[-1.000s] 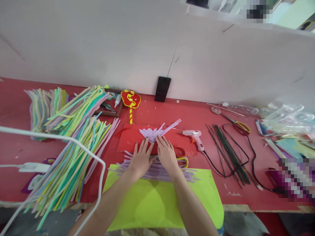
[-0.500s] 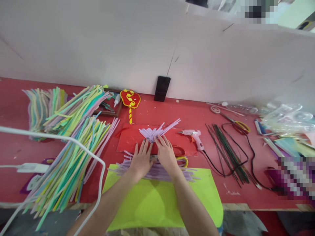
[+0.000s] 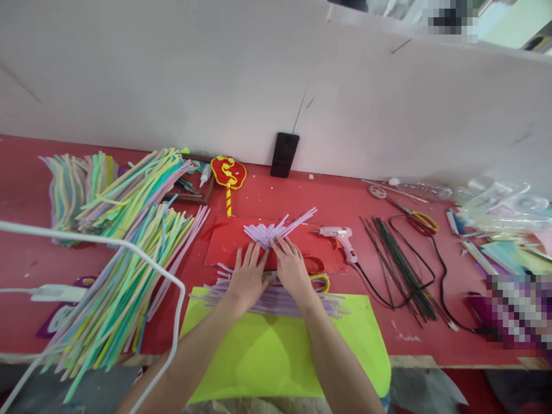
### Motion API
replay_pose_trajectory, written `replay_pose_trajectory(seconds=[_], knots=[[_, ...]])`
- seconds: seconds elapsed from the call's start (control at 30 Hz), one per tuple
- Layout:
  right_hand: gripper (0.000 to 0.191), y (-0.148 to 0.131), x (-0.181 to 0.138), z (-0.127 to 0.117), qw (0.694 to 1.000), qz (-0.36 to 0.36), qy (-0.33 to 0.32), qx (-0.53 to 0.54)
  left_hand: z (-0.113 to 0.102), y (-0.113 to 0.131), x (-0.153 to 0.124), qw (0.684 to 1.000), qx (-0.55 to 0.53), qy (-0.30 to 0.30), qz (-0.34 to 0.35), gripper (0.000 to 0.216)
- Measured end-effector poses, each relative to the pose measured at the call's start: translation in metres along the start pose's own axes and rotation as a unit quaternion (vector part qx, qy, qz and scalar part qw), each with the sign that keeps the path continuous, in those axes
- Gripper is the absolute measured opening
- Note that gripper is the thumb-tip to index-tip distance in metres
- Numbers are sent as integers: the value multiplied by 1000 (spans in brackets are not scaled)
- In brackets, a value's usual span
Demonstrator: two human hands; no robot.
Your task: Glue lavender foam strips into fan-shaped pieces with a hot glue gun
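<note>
Lilac pipe cleaners laid side by side in a V pattern (image 3: 261,232) rest on a red board (image 3: 222,248). My left hand (image 3: 247,277) lies flat with fingers apart, its tips at the lower left edge of the V. Beside it, my right hand (image 3: 293,269) is also laid flat, fingertips on the V's lower right edge. The point of the V is partly hidden by the fingers. Under and behind my hands are scissors with a yellow and orange handle (image 3: 319,283), blades mostly covered. Loose lilac pipe cleaners (image 3: 276,305) lie across a yellow-green sheet (image 3: 276,356) below my wrists.
A pink glue gun (image 3: 340,233) and dark green stems (image 3: 401,264) lie to the right, with a second pair of scissors (image 3: 420,221). Coloured pipe cleaner bundles (image 3: 121,282) fill the left. A white cable (image 3: 175,322) crosses the left foreground. A phone (image 3: 284,154) leans on the wall.
Almost nothing differs. Both hands keep their place at the V, and the view has shifted very slightly.
</note>
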State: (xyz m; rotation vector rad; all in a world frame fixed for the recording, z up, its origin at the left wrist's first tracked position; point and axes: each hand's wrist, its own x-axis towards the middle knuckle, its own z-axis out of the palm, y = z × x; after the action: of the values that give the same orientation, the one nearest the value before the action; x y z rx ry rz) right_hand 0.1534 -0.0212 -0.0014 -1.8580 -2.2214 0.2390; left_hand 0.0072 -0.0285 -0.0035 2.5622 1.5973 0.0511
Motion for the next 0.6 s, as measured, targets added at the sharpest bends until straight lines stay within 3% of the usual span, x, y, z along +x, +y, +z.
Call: replay_pose_trajectory(seconds=[0.6], knots=[[54, 0, -1, -1, 1000, -2, 4, 3, 3, -1, 1, 1000, -8, -20, 15, 60]])
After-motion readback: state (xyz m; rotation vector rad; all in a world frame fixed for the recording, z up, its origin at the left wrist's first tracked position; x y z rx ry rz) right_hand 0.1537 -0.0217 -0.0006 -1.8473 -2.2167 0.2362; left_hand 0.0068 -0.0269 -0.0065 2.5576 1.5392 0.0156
